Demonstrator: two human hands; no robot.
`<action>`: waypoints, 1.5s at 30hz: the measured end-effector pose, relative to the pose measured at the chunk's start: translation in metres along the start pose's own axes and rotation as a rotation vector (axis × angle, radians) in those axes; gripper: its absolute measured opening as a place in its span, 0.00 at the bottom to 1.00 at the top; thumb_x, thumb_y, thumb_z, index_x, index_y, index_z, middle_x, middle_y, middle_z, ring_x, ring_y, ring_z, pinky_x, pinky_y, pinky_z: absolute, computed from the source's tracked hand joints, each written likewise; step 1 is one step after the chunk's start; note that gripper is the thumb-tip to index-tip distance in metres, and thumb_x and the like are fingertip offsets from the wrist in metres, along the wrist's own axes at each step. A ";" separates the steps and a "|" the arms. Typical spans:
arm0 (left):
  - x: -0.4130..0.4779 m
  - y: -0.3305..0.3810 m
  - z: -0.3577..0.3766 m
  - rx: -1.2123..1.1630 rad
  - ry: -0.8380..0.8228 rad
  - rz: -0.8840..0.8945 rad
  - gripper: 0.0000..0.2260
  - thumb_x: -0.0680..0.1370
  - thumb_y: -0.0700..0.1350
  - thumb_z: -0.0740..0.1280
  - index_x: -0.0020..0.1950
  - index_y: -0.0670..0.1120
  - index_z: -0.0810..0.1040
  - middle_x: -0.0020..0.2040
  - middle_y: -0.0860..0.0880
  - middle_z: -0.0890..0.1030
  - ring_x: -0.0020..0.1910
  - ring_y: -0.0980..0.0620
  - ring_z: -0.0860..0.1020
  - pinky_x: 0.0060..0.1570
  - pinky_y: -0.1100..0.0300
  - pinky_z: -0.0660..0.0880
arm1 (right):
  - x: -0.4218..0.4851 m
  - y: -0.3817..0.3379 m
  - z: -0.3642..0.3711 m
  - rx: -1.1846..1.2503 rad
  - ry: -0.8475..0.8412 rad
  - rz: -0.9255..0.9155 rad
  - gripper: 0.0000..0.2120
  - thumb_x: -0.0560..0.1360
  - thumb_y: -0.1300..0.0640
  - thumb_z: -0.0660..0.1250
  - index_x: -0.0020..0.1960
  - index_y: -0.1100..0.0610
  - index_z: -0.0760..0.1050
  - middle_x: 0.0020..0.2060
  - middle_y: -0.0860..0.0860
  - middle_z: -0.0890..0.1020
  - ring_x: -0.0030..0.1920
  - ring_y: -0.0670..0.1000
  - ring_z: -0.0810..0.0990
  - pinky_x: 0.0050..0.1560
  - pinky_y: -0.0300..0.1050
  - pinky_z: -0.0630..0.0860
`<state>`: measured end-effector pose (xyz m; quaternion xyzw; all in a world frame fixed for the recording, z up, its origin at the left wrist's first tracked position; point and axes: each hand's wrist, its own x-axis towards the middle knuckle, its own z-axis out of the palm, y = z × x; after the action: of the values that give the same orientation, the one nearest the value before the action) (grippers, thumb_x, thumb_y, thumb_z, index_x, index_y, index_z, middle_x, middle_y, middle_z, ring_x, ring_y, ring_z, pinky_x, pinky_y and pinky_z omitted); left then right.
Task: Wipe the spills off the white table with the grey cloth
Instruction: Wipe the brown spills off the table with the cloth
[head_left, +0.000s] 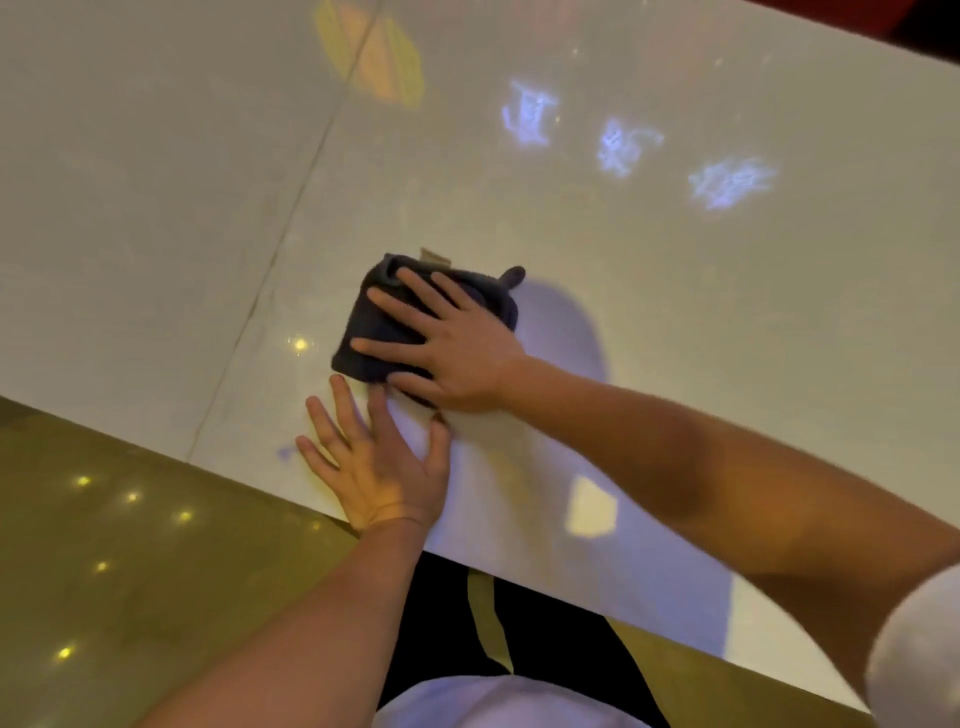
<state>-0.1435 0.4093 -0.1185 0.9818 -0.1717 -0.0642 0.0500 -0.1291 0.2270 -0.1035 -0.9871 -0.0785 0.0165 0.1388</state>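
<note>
A folded dark grey cloth (371, 322) lies flat on the white table (675, 291), a little in from its near edge. My right hand (457, 348) presses down on the cloth with its fingers spread across it. Just below, my left hand (376, 462) rests flat on the bare tabletop with fingers apart, its fingertips almost touching the cloth's near edge. A small tan patch (434, 256) shows at the cloth's far edge; what it is I cannot tell. No clear spill is visible on the glossy surface.
Blue light reflections (613, 145) and a yellow-orange one (371, 54) shine on the far tabletop. A thin seam (291, 228) runs diagonally across the table at left. The table's near edge (249, 480) borders a yellowish floor (104, 545) with light spots.
</note>
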 end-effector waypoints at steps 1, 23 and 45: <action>0.000 0.001 0.000 -0.001 0.002 -0.002 0.37 0.72 0.67 0.56 0.76 0.48 0.64 0.81 0.42 0.58 0.80 0.36 0.50 0.75 0.34 0.47 | -0.008 0.017 -0.005 -0.008 0.018 -0.042 0.24 0.82 0.39 0.58 0.78 0.40 0.67 0.81 0.54 0.63 0.81 0.65 0.55 0.80 0.64 0.50; -0.002 0.002 -0.002 0.004 0.008 0.002 0.35 0.75 0.67 0.55 0.75 0.47 0.67 0.81 0.43 0.59 0.80 0.38 0.51 0.76 0.35 0.48 | -0.064 0.057 -0.016 0.016 0.236 1.100 0.31 0.80 0.38 0.53 0.82 0.42 0.57 0.83 0.58 0.54 0.82 0.68 0.49 0.80 0.67 0.47; -0.003 0.012 -0.021 0.086 -0.122 0.146 0.27 0.81 0.58 0.54 0.77 0.45 0.61 0.81 0.39 0.53 0.79 0.32 0.48 0.75 0.32 0.47 | -0.209 -0.103 0.032 0.067 0.130 0.610 0.28 0.81 0.37 0.57 0.81 0.40 0.60 0.83 0.56 0.56 0.82 0.67 0.48 0.80 0.67 0.47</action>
<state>-0.1469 0.4011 -0.0959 0.9621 -0.2483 -0.1129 0.0018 -0.3531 0.2999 -0.1033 -0.9590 0.2310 -0.0033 0.1644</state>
